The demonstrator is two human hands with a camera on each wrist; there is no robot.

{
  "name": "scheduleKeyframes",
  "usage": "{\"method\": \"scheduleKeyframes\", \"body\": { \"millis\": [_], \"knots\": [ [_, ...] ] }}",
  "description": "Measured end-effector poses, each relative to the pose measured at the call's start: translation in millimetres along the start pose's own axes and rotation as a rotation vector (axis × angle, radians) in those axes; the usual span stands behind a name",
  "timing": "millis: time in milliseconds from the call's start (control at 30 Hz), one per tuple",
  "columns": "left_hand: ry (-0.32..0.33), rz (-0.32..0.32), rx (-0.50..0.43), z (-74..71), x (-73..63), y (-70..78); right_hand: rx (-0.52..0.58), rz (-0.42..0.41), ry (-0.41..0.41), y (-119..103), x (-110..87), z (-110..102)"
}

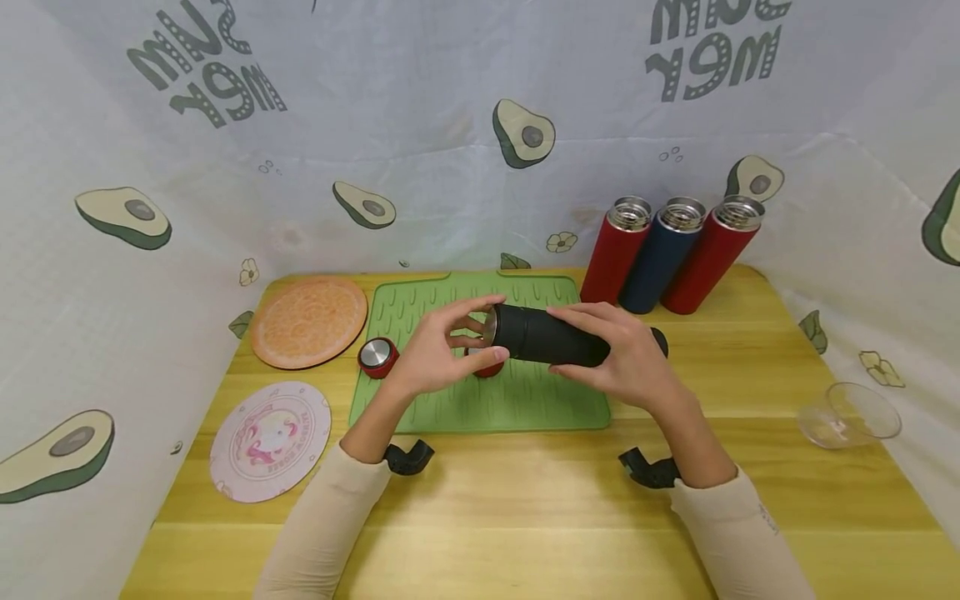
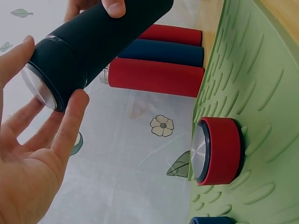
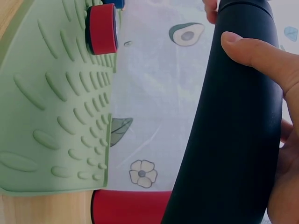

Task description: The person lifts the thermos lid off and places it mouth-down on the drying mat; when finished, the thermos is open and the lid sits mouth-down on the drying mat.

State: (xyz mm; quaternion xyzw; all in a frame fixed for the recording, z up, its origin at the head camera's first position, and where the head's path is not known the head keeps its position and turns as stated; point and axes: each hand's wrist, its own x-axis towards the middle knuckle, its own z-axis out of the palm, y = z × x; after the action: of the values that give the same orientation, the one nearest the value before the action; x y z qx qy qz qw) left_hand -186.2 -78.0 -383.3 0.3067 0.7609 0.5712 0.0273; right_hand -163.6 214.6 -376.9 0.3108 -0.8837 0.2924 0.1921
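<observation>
A black thermos bottle (image 1: pixel 562 337) is held nearly level above the green mat (image 1: pixel 480 408). My right hand (image 1: pixel 626 350) grips its body, thumb on one side and fingers around the other. At its left end is a black lid (image 2: pixel 58 70) with a silver top, a thin seam between it and the body. My left hand (image 1: pixel 438 354) holds this lid by the rim between thumb and fingertips, palm off the silver top. Below, a red lid (image 2: pixel 219 151) with a silver top lies on the mat, and part of a blue lid (image 2: pixel 212 220) shows.
Another red lid (image 1: pixel 377 357) sits at the mat's left edge. Two red bottles and a blue bottle (image 1: pixel 660 258), all uncapped, stand at the back right. An orange round mat (image 1: pixel 309 322) and a pink round mat (image 1: pixel 270 442) lie left; a clear glass (image 1: pixel 847 417) is right.
</observation>
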Motion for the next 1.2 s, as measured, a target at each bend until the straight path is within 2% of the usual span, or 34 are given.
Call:
{"method": "scheduleKeyframes", "body": {
  "millis": [100, 167, 400, 533, 833, 967, 1200],
  "knots": [
    [-0.005, 0.000, -0.002, 0.5, 0.5, 0.3, 0.009, 0.010, 0.005, 1.3, -0.8, -0.4],
    [-0.017, 0.025, -0.005, 0.3, 0.6, 0.8, 0.020, 0.021, 0.004, 1.8, -0.9, -1.1],
    [-0.128, 0.219, -0.069, -0.9, 2.6, 1.4, 0.072, 0.063, -0.026, 3.7, -1.8, -4.3],
    [-0.164, 0.241, -0.100, -0.8, 4.5, 2.1, 0.098, 0.075, -0.042, 3.0, -0.1, -7.0],
    [-0.136, 0.210, -0.132, 2.0, 5.4, -2.4, 0.083, 0.076, -0.048, 3.2, -1.1, -8.5],
    [-0.092, 0.137, -0.119, 2.4, 5.3, -0.1, 0.070, 0.074, -0.040, 2.6, -1.1, -8.2],
    [0.015, -0.029, -0.068, 3.2, 1.9, 3.1, 0.066, 0.050, -0.032, 1.4, -1.1, -3.9]
  ]
}}
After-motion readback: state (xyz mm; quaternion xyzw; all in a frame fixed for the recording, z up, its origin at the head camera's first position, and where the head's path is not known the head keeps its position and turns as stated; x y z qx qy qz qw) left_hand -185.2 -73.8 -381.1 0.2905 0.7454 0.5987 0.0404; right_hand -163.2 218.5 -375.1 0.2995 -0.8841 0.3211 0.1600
